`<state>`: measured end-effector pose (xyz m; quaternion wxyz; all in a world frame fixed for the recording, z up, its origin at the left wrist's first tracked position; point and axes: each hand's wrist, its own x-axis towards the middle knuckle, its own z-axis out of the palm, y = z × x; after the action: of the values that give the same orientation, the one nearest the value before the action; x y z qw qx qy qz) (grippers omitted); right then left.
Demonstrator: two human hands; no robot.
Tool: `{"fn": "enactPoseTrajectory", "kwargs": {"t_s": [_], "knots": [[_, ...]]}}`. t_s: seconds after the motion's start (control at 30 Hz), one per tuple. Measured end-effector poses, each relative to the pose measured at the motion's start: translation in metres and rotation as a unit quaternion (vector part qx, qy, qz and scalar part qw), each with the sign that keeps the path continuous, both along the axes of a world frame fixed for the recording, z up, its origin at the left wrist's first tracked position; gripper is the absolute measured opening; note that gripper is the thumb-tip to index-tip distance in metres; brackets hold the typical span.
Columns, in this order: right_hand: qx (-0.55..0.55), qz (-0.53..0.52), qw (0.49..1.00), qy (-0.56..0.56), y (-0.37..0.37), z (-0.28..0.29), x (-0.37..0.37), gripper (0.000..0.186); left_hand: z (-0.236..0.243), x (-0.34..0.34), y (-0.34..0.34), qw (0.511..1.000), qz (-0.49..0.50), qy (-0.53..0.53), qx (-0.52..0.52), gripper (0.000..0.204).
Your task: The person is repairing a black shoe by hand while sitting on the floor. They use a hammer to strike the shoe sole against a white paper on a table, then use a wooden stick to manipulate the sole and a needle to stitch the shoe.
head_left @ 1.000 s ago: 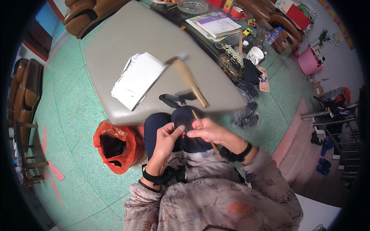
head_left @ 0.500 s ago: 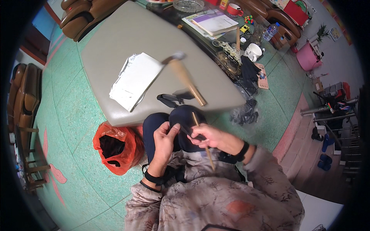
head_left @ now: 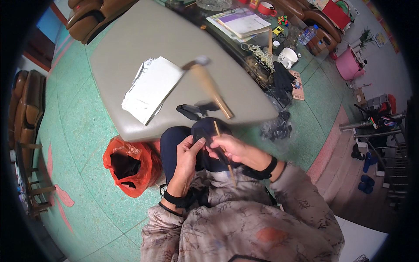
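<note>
In front of my knees, my left hand [head_left: 188,156] is closed, thumb and fingers gripping a dark strip [head_left: 218,153]. My right hand [head_left: 228,147] is closed on a thin wooden stick [head_left: 232,175] and on the dark strip, close beside my left. Beyond my knees, a wooden-handled hammer [head_left: 214,92], partly blurred, lies on the grey padded seat [head_left: 126,39] beside white paper sheets [head_left: 152,87] and black straps [head_left: 188,112]. A red plastic bag [head_left: 131,179] with dark contents stands at my left knee.
A low dark table behind the seat holds notebooks [head_left: 244,24], a white mug [head_left: 287,58], string [head_left: 259,53] and clutter. Brown sofas [head_left: 27,107] stand at left and back. A pink bucket [head_left: 349,65], steps [head_left: 336,177] and metal racks [head_left: 377,131] are at right.
My right hand has moved up and slightly left, closer to my left hand. The stick has shifted left, and more of the dark strip shows between my hands.
</note>
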<state>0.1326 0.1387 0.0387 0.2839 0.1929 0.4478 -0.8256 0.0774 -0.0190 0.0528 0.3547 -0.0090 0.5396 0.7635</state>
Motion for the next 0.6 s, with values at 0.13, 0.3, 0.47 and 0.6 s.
{"fn": "enactPoseTrajectory", "kwargs": {"t_s": [0.13, 0.3, 0.47, 0.6], "knots": [[-0.071, 0.017, 0.995, -0.066, 0.004, 0.001, 0.014, 0.020, -0.016, -0.001, -0.004, 0.998, 0.010, 0.050, -0.045, 0.014], [0.077, 0.030, 0.995, 0.050, 0.012, 0.006, 0.010, 0.017, -0.022, 0.002, -0.002, 0.999, 0.021, -0.005, -0.047, 0.019], [0.115, 0.006, 0.987, 0.110, 0.013, -0.003, 0.005, 0.018, -0.011, -0.014, -0.016, 0.991, -0.093, -0.093, 0.025, 0.010], [0.077, 0.012, 0.992, 0.100, 0.012, 0.004, 0.007, 0.019, -0.011, -0.017, -0.021, 0.988, -0.144, -0.046, 0.007, 0.010]]}}
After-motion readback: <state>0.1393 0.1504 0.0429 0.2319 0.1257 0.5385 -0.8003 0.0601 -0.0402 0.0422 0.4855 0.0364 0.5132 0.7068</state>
